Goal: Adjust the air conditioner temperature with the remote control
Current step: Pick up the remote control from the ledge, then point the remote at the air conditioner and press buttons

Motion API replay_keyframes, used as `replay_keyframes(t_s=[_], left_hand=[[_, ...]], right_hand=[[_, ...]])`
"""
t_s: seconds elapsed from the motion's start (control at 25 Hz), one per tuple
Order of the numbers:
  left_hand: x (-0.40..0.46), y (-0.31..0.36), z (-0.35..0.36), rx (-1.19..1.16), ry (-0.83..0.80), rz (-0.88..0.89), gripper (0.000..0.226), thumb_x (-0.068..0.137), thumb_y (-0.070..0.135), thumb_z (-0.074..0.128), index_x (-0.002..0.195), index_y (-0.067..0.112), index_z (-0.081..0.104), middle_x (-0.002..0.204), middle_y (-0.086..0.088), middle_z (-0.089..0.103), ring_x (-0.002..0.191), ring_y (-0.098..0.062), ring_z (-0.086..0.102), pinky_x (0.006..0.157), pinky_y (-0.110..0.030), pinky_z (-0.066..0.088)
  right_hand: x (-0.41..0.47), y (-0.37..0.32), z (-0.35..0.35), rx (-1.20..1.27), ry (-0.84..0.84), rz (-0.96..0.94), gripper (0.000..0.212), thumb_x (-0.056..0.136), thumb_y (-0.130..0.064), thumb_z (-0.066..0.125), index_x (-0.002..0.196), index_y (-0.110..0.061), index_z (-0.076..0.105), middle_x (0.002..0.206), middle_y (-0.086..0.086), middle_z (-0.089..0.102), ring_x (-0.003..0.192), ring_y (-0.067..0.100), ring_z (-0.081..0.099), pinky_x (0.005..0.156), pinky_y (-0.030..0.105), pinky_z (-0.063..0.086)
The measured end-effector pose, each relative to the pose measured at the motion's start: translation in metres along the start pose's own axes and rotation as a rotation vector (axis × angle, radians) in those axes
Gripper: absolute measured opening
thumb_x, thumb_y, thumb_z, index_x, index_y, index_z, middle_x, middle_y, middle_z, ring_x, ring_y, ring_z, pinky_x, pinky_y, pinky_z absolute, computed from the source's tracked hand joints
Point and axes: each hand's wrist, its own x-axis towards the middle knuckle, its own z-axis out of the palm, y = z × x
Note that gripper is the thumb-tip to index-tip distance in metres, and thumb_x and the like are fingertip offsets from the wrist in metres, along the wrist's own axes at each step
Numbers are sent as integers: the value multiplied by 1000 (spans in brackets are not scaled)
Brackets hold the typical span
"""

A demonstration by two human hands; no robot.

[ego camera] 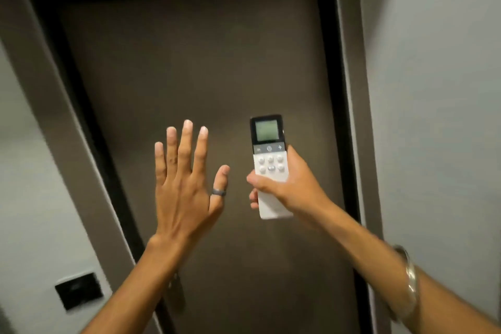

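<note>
White plastic remote control (pixel 269 165): held upright just right of frame centre, in front of a dark brown door (pixel 189 62); long axis near vertical, leaning slightly, top toward 12 o'clock, bottom toward 6
Screen end: black-framed grey-green display at top, facing the camera; digits too blurred to read
Writing: no brand legible; grey strip under the display with a power symbol in the middle and a plus sign at its 3 o'clock side; left mark unclear
Buttons: round white keys in rows below the strip; labels unreadable
Right hand (pixel 292 184): fingers clamped around the lower half of the remote; thumb across the front below the keys; metal bangle (pixel 410 283) on the wrist
Left hand (pixel 184 192): at 9 o'clock of the remote, apart from it; palm away, fingers spread, holding nothing; dark ring (pixel 218 192) on the thumb
Surroundings: black wall plate (pixel 79 290) at 7 o'clock; pale wall (pixel 439 89) at 3 o'clock
</note>
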Motion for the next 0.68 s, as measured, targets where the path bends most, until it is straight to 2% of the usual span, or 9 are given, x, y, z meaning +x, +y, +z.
replay_keyframes(t_s=[0.12, 0.28, 0.4, 0.48, 0.68], left_hand=[[46, -23, -42, 25, 174, -21, 74, 102, 52, 39, 163, 12, 25, 174, -13, 12, 162, -31, 2, 132, -51, 4], [85, -32, -74, 42, 268, -45, 74, 101, 51, 42, 163, 12, 28, 174, -12, 13, 162, -31, 2, 132, -52, 5], [92, -32, -80, 64, 279, -48, 74, 101, 52, 41, 163, 13, 27, 174, -12, 13, 162, -31, 2, 132, -52, 5], [90, -32, -80, 66, 279, -48, 74, 101, 52, 39, 163, 13, 27, 174, -12, 13, 162, -31, 1, 132, -52, 5], [85, -37, -76, 62, 289, -34, 73, 101, 52, 39, 163, 14, 28, 173, -13, 15, 162, -30, 2, 132, -51, 4]], right_hand=[[10, -63, 21, -58, -34, -147, 41, 89, -3, 82, 117, -11, 53, 96, 18, 76, 67, 28, 78, 60, 36, 66], [19, -120, 39, -75, -63, -258, 43, 90, -3, 81, 121, -17, 55, 100, 20, 75, 68, 27, 78, 65, 41, 68], [22, -134, 47, -26, -74, -294, 45, 88, -3, 82, 123, -16, 55, 100, 19, 73, 67, 28, 76, 65, 45, 67], [23, -137, 49, 30, -75, -286, 44, 85, -12, 80, 123, -17, 57, 99, 22, 74, 66, 29, 76, 63, 44, 66], [25, -136, 52, 78, -137, -258, 36, 91, -32, 62, 123, -18, 54, 86, 10, 79, 64, 28, 76, 59, 41, 65]])
